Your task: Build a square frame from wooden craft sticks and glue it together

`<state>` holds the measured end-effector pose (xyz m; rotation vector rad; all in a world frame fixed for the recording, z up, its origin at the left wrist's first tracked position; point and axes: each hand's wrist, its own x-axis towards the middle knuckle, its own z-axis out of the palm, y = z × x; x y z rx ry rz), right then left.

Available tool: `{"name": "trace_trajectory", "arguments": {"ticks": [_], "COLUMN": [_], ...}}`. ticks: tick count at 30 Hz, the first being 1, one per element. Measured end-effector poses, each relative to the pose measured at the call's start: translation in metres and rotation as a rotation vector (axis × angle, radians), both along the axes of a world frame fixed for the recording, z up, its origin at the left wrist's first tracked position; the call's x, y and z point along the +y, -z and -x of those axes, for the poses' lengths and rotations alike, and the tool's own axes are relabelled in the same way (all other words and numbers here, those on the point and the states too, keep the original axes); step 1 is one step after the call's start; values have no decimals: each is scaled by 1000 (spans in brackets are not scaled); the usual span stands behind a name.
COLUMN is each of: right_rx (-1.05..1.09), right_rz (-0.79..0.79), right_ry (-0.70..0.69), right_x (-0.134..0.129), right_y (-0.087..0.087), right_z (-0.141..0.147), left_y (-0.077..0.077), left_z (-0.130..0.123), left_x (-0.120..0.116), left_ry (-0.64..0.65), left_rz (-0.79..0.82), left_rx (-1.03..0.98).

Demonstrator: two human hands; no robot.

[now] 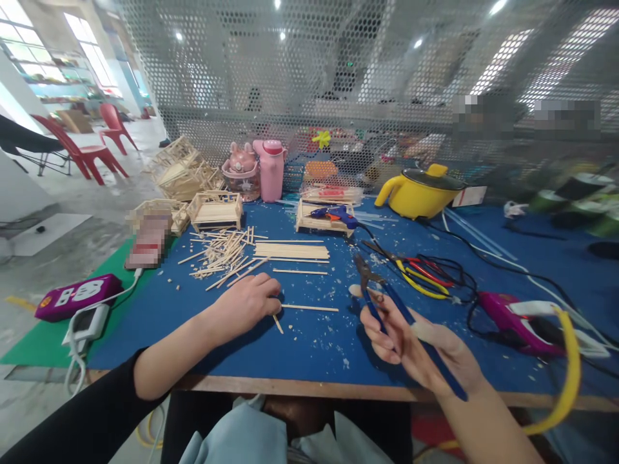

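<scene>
Lying between the hands [249,299] [411,338] is a thin stick [312,308].

bright left windows [24,44], stretched edges

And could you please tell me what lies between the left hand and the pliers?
In the head view, a stick and pale scraps lie there on the blue tabletop.

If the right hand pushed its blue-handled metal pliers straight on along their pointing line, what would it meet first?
Probably the small, pale wooden bed-shaped frame bearing the blue plastic glue gun; how high the pliers are is unclear, so they might pass over it.
</scene>
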<state>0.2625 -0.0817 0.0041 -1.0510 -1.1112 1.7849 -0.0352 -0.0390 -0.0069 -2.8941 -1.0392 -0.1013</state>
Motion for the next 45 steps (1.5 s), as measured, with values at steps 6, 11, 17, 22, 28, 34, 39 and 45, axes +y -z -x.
{"name": "trace_trajectory", "arguments": {"ticks": [6, 11, 17, 22, 28, 34, 39, 45], "right_rx": [212, 447, 368, -40, -953, -1098, -1070, -974], "right_rz": [106, 231, 207, -80, -572, -609, -636, -665], "right_ry": [17, -71, -91, -165, -173, -289, -295, -271], "right_x": [8, 6, 8, 23, 37, 39, 41, 38], "right_y": [11, 13, 2, -9, -16, -15, -18, -23], "right_z": [15, 15, 20, 27, 33, 41, 44, 46], "left_y": [5, 5, -20, -15, 0, 0, 1, 1], "left_z": [0, 2, -14, -48, -52, -46, -44, -44], "left_x": [2, 1, 9, 23, 23, 21, 19, 17], "left_ry": [0, 7, -283, -405, -323, -332, -275, -258], "left_rz": [57, 92, 373, 1095, 1194, 1127, 1111, 1093], "left_rx": [-80, -245, -943, -1350, -1498, -1409, -1339, -1336]}}
